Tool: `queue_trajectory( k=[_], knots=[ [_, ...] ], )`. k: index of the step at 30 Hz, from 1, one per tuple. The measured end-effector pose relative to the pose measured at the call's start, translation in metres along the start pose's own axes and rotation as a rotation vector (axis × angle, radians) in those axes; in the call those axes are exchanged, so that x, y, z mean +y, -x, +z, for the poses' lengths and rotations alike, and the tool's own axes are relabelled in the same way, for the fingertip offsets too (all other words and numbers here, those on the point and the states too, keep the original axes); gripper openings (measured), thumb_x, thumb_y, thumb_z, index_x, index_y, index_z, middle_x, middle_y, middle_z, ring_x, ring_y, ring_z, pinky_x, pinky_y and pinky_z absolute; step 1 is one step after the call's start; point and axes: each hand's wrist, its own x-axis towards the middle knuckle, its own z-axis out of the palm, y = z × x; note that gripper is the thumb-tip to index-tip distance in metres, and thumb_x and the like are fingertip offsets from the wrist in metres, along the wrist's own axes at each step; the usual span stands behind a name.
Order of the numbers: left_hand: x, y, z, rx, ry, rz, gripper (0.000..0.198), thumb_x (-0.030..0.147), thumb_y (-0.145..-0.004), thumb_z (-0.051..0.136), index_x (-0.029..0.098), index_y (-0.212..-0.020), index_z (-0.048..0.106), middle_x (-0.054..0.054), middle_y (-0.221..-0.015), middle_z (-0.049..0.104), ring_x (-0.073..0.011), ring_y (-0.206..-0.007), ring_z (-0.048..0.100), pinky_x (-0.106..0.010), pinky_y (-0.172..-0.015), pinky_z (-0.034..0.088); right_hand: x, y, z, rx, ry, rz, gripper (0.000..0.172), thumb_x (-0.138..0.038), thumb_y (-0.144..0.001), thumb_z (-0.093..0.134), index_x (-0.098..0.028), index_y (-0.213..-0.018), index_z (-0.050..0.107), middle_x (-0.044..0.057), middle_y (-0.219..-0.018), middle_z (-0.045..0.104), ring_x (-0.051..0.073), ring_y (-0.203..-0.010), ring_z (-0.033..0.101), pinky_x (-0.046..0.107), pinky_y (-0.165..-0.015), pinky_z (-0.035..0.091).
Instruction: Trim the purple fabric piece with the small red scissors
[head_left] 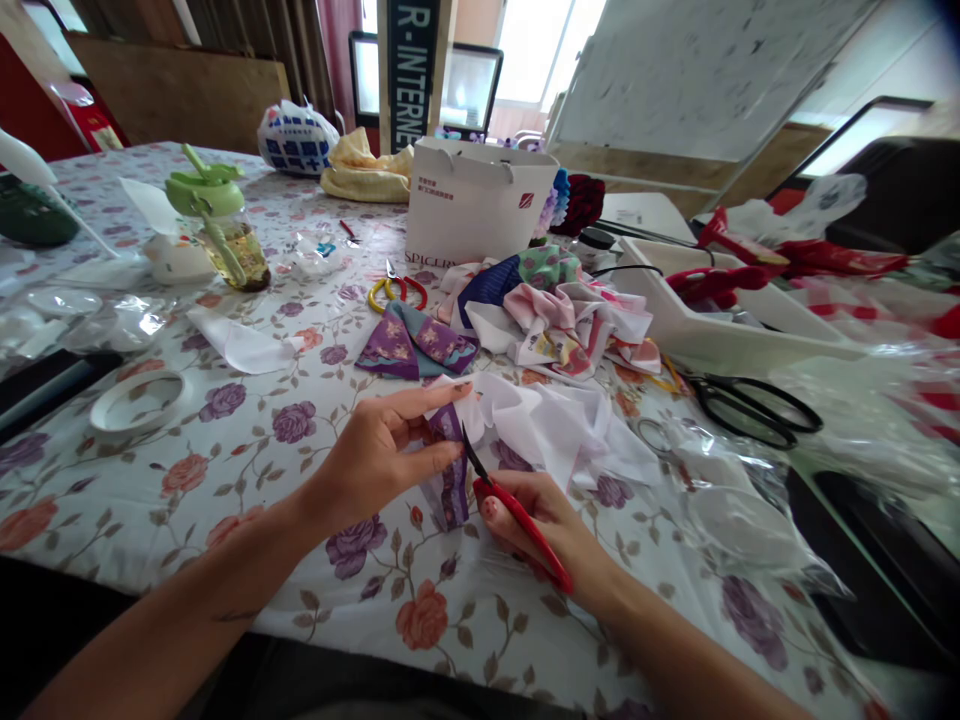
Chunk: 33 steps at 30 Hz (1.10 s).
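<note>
white cloth [544, 425] with a purple patterned strip [451, 490] lies bunched on the table, just in front of the person. left hand [375, 460] is part open, thumb and fingers pinching the purple strip and white edge. right hand [532, 525] is curled shut around red-handled snips [525, 530], dark blade tip touching or just at the purple strip. just beyond lies a folded purple and teal fabric piece [416, 342], beside yellow-and-red-handled scissors [396, 292]. a heap of mixed fabric scraps [555, 320] sits right of that, black-handled scissors [750, 410] further right, all on a floral tablecloth [187, 470], white paper bag [476, 200] behind.
</note>
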Motion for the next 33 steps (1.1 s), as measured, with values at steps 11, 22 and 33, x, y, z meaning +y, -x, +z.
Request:
queue_trajectory(
  k=[11, 22, 33],
  knots=[
    [-0.0023, 0.0015, 0.0002, -0.021, 0.009, -0.016, 0.049, 0.021, -0.075, 0.074, 0.018, -0.123, 0.064, -0.006, -0.132, 0.062, -0.0250, -0.125, 0.055, -0.027, -0.099, 0.051, -0.0025, -0.0005, 0.0013, -0.012, -0.025, -0.016, 0.052, -0.061, -0.082, 0.058, -0.019, -0.059, 0.038, -0.009, -0.048, 0.030, 0.004, -0.040, 0.022, 0.024, -0.038, 0.010],
    [-0.0014, 0.0019, 0.0003, -0.019, 0.023, -0.019, 0.049, 0.021, -0.075, 0.074, 0.019, -0.123, 0.064, -0.006, -0.132, 0.062, -0.0240, -0.127, 0.053, -0.026, -0.101, 0.049, -0.0078, 0.0004, 0.0032, 0.008, 0.014, 0.014, 0.055, -0.065, -0.080, 0.057, -0.020, -0.057, 0.037, -0.008, -0.047, 0.031, 0.004, -0.040, 0.023, 0.024, -0.038, 0.012],
    [0.0019, 0.0008, 0.0018, -0.021, 0.036, -0.034, 0.049, 0.021, -0.074, 0.075, 0.018, -0.121, 0.065, -0.007, -0.131, 0.063, -0.0255, -0.125, 0.055, -0.030, -0.102, 0.049, -0.0066, 0.0007, 0.0036, 0.022, 0.000, 0.017, 0.055, -0.065, -0.079, 0.059, -0.020, -0.056, 0.036, -0.009, -0.046, 0.027, 0.004, -0.040, 0.019, 0.024, -0.038, 0.010]
  ],
)
